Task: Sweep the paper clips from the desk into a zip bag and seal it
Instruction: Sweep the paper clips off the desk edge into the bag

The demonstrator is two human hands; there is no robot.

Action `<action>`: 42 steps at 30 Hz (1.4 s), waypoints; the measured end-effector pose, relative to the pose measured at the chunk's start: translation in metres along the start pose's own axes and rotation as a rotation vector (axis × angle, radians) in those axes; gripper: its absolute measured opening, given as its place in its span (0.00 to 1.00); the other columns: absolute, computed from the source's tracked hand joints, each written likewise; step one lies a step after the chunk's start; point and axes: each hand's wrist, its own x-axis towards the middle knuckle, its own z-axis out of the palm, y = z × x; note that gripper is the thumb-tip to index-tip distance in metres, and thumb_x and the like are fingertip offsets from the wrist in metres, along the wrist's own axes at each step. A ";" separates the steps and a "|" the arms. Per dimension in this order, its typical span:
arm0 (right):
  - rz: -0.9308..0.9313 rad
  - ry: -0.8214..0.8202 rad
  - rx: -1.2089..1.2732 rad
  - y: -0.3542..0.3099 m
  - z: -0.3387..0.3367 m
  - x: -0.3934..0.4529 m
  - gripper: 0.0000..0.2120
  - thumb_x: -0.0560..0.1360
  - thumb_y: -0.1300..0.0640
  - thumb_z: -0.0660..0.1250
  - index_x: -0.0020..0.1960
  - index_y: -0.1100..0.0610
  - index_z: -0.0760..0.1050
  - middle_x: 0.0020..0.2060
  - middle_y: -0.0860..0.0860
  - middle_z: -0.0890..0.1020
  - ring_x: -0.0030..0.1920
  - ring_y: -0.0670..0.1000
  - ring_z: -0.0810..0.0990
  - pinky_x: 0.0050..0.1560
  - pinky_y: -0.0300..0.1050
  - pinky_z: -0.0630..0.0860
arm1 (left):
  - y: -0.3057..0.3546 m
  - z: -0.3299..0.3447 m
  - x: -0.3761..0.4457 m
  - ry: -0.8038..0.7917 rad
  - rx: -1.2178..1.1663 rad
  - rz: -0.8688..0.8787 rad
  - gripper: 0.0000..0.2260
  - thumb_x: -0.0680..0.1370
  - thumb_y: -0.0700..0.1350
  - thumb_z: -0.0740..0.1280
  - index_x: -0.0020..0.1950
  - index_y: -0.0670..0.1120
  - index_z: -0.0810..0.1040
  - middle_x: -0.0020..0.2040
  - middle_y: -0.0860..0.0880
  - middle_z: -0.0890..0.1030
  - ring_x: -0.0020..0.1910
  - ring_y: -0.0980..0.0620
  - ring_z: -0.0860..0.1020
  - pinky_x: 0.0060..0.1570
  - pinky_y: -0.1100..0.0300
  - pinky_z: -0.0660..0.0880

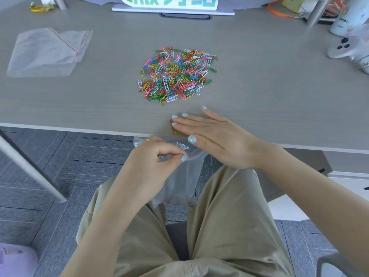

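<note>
A pile of coloured paper clips [176, 73] lies in the middle of the grey desk [279, 86]. Below the desk's front edge hangs a clear zip bag [179, 176] with a red seal line; my left hand [157, 158] pinches its mouth just under the edge. My right hand [211, 132] lies flat, fingers straight, on the desk at the front edge. A few clips [174, 127], red and yellow, show under its fingertips, right above the bag's mouth. The main pile sits a hand's length farther back.
Two more clear zip bags [46, 50] lie at the desk's far left. A white controller [345, 47] and a bottle [347, 19] stand at the far right. A sign base [173, 11] is at the back. Desk legs [30, 166] and my knees are below.
</note>
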 end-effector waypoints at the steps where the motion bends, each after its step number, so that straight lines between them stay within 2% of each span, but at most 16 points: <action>1: -0.013 0.003 0.003 0.000 0.001 -0.002 0.27 0.78 0.43 0.40 0.73 0.51 0.56 0.74 0.42 0.57 0.74 0.39 0.50 0.74 0.44 0.38 | 0.001 0.000 0.000 0.001 -0.001 0.000 0.06 0.71 0.46 0.68 0.38 0.57 0.81 0.45 0.52 0.79 0.44 0.60 0.75 0.45 0.72 0.67; 10: 0.009 0.031 0.319 -0.003 -0.008 -0.006 0.21 0.79 0.50 0.45 0.64 0.48 0.72 0.67 0.39 0.71 0.70 0.36 0.61 0.75 0.47 0.48 | 0.000 0.000 0.002 0.009 -0.021 0.002 0.06 0.71 0.45 0.68 0.38 0.56 0.81 0.46 0.51 0.79 0.44 0.61 0.76 0.43 0.76 0.66; 14: 0.027 0.034 0.463 -0.004 -0.009 -0.007 0.21 0.79 0.52 0.46 0.60 0.52 0.76 0.61 0.42 0.76 0.67 0.37 0.67 0.74 0.42 0.50 | 0.000 0.000 0.002 0.015 -0.013 0.015 0.06 0.71 0.45 0.68 0.39 0.56 0.81 0.45 0.53 0.80 0.46 0.63 0.75 0.42 0.79 0.64; 16: 0.059 0.031 0.633 -0.004 -0.010 -0.007 0.21 0.79 0.52 0.47 0.58 0.55 0.77 0.58 0.47 0.80 0.64 0.40 0.72 0.71 0.38 0.56 | -0.001 0.000 0.002 0.016 -0.017 0.020 0.06 0.72 0.45 0.68 0.38 0.57 0.81 0.45 0.54 0.80 0.47 0.64 0.74 0.42 0.80 0.64; 18: 0.102 0.082 0.771 -0.002 -0.012 -0.006 0.21 0.79 0.51 0.47 0.57 0.55 0.77 0.55 0.49 0.82 0.62 0.41 0.75 0.68 0.37 0.63 | -0.001 0.000 0.002 0.017 -0.019 0.027 0.06 0.72 0.45 0.68 0.38 0.57 0.81 0.45 0.54 0.80 0.47 0.64 0.74 0.43 0.79 0.65; 20: 0.150 0.208 0.742 0.003 -0.016 -0.001 0.21 0.80 0.49 0.47 0.57 0.51 0.77 0.57 0.45 0.80 0.63 0.39 0.73 0.68 0.36 0.62 | -0.001 0.000 0.003 0.018 -0.024 0.029 0.06 0.71 0.45 0.68 0.38 0.56 0.81 0.45 0.54 0.80 0.46 0.64 0.75 0.45 0.76 0.66; 22: 0.217 0.360 0.656 0.015 -0.023 0.012 0.19 0.81 0.49 0.48 0.60 0.49 0.76 0.61 0.42 0.77 0.63 0.36 0.70 0.66 0.29 0.59 | -0.001 0.000 0.003 0.018 -0.022 0.028 0.06 0.72 0.44 0.68 0.38 0.56 0.81 0.45 0.54 0.80 0.46 0.64 0.75 0.45 0.76 0.66; 24: 0.287 0.461 0.577 0.034 -0.030 0.031 0.17 0.81 0.52 0.49 0.63 0.51 0.73 0.64 0.44 0.74 0.64 0.36 0.67 0.62 0.23 0.57 | -0.002 0.001 0.005 0.015 -0.012 0.025 0.06 0.72 0.44 0.68 0.39 0.55 0.82 0.45 0.54 0.80 0.47 0.64 0.75 0.45 0.76 0.65; 26: 0.359 0.496 0.505 0.061 -0.034 0.054 0.17 0.81 0.54 0.51 0.67 0.54 0.69 0.69 0.48 0.69 0.68 0.42 0.64 0.65 0.27 0.55 | -0.002 0.001 0.007 0.007 -0.009 0.023 0.06 0.72 0.44 0.68 0.39 0.55 0.82 0.44 0.55 0.79 0.47 0.64 0.74 0.45 0.77 0.65; 28: 0.413 0.492 0.425 0.085 -0.039 0.076 0.19 0.81 0.54 0.51 0.70 0.56 0.64 0.73 0.52 0.63 0.73 0.47 0.57 0.73 0.40 0.49 | -0.002 0.003 0.009 -0.005 -0.005 0.013 0.07 0.72 0.44 0.68 0.39 0.56 0.81 0.44 0.55 0.78 0.47 0.63 0.74 0.45 0.77 0.65; 30: 0.487 0.451 0.333 0.103 -0.045 0.097 0.21 0.81 0.52 0.50 0.72 0.56 0.59 0.75 0.53 0.57 0.75 0.51 0.51 0.75 0.51 0.44 | -0.002 0.004 0.010 -0.021 0.006 -0.006 0.07 0.72 0.44 0.67 0.39 0.56 0.81 0.43 0.54 0.77 0.45 0.62 0.74 0.43 0.78 0.64; 33: 0.574 0.401 0.240 0.121 -0.055 0.120 0.23 0.81 0.49 0.47 0.73 0.57 0.55 0.76 0.54 0.54 0.76 0.52 0.48 0.74 0.51 0.43 | -0.001 0.005 0.011 -0.044 0.028 -0.020 0.08 0.72 0.45 0.67 0.39 0.58 0.81 0.43 0.56 0.75 0.45 0.64 0.73 0.40 0.79 0.64; 36: 0.620 0.347 0.191 0.132 -0.061 0.136 0.25 0.80 0.47 0.45 0.74 0.56 0.54 0.76 0.54 0.54 0.76 0.53 0.50 0.73 0.50 0.45 | -0.002 0.004 0.010 -0.050 0.058 -0.011 0.08 0.72 0.45 0.67 0.39 0.57 0.82 0.42 0.57 0.75 0.43 0.67 0.72 0.40 0.79 0.64; 39: 0.613 0.290 0.225 0.135 -0.064 0.145 0.24 0.80 0.44 0.46 0.73 0.51 0.59 0.74 0.53 0.59 0.74 0.56 0.55 0.73 0.50 0.51 | -0.002 0.004 0.011 -0.060 0.079 -0.011 0.08 0.73 0.45 0.66 0.41 0.56 0.82 0.43 0.57 0.75 0.42 0.68 0.71 0.40 0.79 0.63; 42: 0.561 0.265 0.304 0.136 -0.064 0.142 0.22 0.79 0.43 0.49 0.70 0.49 0.65 0.72 0.51 0.65 0.72 0.54 0.62 0.70 0.46 0.56 | -0.004 0.005 0.013 -0.069 0.087 -0.011 0.08 0.73 0.44 0.66 0.41 0.56 0.82 0.42 0.58 0.75 0.43 0.69 0.71 0.40 0.79 0.63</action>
